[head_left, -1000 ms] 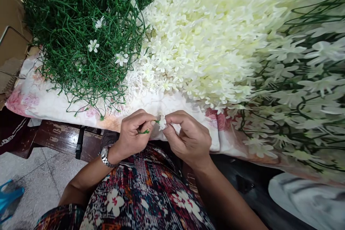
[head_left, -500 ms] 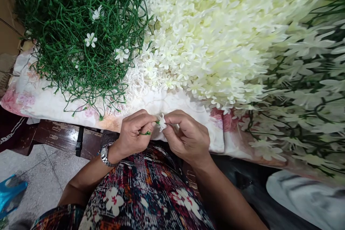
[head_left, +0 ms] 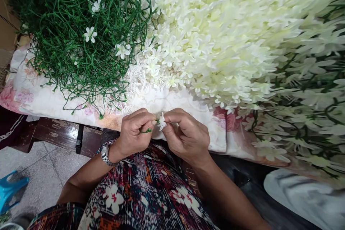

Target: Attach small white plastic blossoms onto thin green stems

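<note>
My left hand [head_left: 137,130] is closed in a pinch around a green plastic stem [head_left: 147,130], whose tip pokes out between the fingers. Opposite it, my right hand [head_left: 186,133] pinches a small white artificial flower [head_left: 161,122] between thumb and forefinger. The flower sits between both sets of fingertips, its back toward the green stem end; whether the two are joined is too small to tell. Both hands are over the near edge of a floral cloth [head_left: 172,102].
A tangled heap of green stems [head_left: 88,54] lies at the back left, a large pile of cream-white flowers [head_left: 210,43] beside it. Flowered stems [head_left: 309,115] spread on the right. Thin white pieces [head_left: 136,77] lie between the heaps. A blue stool [head_left: 12,188] stands on the floor.
Both hands keep the same pinch on stem and flower, with barely any motion. The view has shifted slightly.
</note>
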A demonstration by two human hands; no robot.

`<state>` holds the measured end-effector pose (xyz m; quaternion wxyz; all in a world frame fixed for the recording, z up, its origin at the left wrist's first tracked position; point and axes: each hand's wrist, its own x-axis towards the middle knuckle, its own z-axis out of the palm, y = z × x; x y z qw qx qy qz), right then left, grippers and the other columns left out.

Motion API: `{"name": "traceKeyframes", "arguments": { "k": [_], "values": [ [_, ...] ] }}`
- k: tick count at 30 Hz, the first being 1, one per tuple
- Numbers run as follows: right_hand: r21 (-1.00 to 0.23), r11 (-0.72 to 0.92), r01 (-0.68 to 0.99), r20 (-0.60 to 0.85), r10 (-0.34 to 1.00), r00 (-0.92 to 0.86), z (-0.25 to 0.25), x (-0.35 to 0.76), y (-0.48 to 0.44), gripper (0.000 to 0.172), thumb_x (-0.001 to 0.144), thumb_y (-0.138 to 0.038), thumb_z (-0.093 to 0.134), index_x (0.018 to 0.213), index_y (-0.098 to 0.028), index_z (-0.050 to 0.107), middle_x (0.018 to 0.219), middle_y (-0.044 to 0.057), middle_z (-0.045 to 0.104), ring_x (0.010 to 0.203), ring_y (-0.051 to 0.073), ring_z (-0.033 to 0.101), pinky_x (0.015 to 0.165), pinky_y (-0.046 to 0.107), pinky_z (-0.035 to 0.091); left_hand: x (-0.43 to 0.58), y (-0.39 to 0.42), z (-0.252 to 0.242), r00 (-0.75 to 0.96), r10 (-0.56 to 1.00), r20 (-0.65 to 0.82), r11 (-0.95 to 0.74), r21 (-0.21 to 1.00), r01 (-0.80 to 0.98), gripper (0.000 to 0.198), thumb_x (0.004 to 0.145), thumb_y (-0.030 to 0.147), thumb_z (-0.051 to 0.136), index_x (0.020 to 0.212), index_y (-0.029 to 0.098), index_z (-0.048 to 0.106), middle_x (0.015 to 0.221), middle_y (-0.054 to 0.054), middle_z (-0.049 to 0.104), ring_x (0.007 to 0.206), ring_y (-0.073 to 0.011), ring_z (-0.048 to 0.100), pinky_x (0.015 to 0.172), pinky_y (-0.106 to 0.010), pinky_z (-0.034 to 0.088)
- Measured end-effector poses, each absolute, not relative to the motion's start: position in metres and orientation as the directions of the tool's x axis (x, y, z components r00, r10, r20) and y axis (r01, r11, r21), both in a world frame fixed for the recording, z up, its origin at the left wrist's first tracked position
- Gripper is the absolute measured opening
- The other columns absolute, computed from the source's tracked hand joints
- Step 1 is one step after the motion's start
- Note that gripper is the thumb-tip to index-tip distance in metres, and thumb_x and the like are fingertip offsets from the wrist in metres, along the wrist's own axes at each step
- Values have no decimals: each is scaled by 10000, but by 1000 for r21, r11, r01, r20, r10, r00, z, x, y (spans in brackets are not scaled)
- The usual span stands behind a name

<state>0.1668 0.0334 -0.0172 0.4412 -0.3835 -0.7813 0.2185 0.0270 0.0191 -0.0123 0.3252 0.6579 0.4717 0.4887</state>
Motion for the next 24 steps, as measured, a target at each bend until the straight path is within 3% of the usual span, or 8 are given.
{"name": "traceKeyframes", "arguments": {
  "k": [9,15,20,24],
  "values": [
    [-657,626,421,533,780,-328,-18,166,34,158,728,-66,500,837,-180,490,691,12,544,637,106,530,539,226,437,28,19,-13,72,939,337,-342,882,325,113,761,117,473,677,154,538,517,39,381,487,-78,360,465,-214,296],
    [-624,630,462,535,775,-336,-14,167,34,144,748,-85,502,852,-184,495,706,13,553,654,108,534,563,231,444,26,21,-15,64,954,293,-299,914,273,113,780,161,483,705,153,567,570,21,457,533,-80,420,508,-218,341],
    [-683,585,436,499,811,-306,-1,177,35,131,747,-129,536,867,-183,539,752,19,586,694,124,558,616,264,452,20,21,-12,18,999,51,-51,998,-29,170,769,289,545,666,155,569,538,33,439,471,-60,377,444,-204,304],
    [-697,576,427,537,814,-221,2,184,35,139,735,-114,545,852,-189,559,737,16,582,679,129,551,602,274,444,19,22,-6,53,985,-166,174,908,-381,252,686,357,632,600,149,519,461,60,367,372,-25,260,354,-178,184]
  ]
}}
